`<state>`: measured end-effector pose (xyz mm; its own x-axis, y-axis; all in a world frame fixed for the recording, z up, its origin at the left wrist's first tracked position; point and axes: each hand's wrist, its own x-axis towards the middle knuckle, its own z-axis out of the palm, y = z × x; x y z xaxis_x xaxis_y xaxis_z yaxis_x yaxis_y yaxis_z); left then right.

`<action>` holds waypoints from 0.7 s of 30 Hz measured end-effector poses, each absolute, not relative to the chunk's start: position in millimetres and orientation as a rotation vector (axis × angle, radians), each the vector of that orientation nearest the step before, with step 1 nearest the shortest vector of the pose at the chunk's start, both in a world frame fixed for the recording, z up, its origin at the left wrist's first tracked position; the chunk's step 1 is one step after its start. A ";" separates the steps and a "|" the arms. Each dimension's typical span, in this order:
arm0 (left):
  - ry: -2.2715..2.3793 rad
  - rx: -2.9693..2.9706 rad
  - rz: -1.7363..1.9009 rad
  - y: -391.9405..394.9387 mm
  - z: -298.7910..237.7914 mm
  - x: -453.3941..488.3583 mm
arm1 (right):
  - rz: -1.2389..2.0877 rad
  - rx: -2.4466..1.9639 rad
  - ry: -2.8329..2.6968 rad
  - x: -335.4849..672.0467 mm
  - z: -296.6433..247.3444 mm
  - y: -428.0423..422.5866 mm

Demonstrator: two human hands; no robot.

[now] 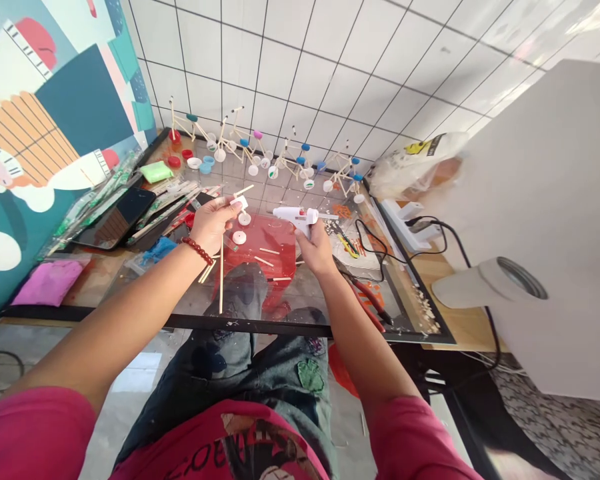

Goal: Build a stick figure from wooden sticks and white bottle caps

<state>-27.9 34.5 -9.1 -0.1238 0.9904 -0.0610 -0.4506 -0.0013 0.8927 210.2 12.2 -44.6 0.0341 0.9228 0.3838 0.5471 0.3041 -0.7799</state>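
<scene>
My left hand [214, 223], with a red bead bracelet on its wrist, pinches a small white piece [241, 202] with a thin wooden stick [245, 191] at it. Whether the two are joined I cannot tell. My right hand [315, 249] is wrapped round the grip of a white hot glue gun [295, 215], its nozzle pointing left toward the white piece, apart from it. Just below the left fingertips are two white bottle caps, the nearer [239, 237] flat on the glass tabletop. A long wooden stick [221, 277] lies below the left hand.
Several stick-and-cap figures [280, 160] line the tiled wall. Pliers [367, 297] and a utility knife [347, 241] lie at right, beside a black cable [380, 250] and a power strip [410, 223]. Sticks and a dark phone-like slab [115, 217] sit at left, near a pink packet [50, 281].
</scene>
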 end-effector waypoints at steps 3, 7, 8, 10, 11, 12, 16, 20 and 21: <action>0.951 0.774 1.470 34.7 -9.9 -28.8 | 0.507 -1.508 -1.612 213.1 -46.6 18.5; 0.954 0.760 1.461 32.6 -9.0 -28.3 | 0.516 -1.568 -1.645 215.5 -42.6 18.2; 0.948 0.759 1.456 31.8 -8.5 -28.1 | 0.512 -1.588 -1.656 216.1 -41.1 16.7; 0.930 0.756 1.444 30.6 -7.5 -27.9 | 0.508 -1.611 -1.675 217.1 -39.4 13.2; 0.922 0.750 1.443 30.2 -7.1 -27.9 | 0.505 -1.615 -1.678 217.5 -39.5 11.8; 0.917 0.741 1.445 30.0 -6.8 -28.0 | 0.501 -1.617 -1.678 217.6 -40.4 11.0; 0.933 0.716 1.458 30.3 -7.1 -29.1 | 0.483 -1.600 -1.688 217.2 -47.0 14.5; 0.929 0.720 1.460 30.7 -8.0 -29.9 | 0.435 -1.584 -1.763 224.3 -32.4 7.3; 0.918 0.718 1.464 31.0 -8.2 -30.0 | 0.405 -1.588 -1.785 228.4 -22.8 -2.7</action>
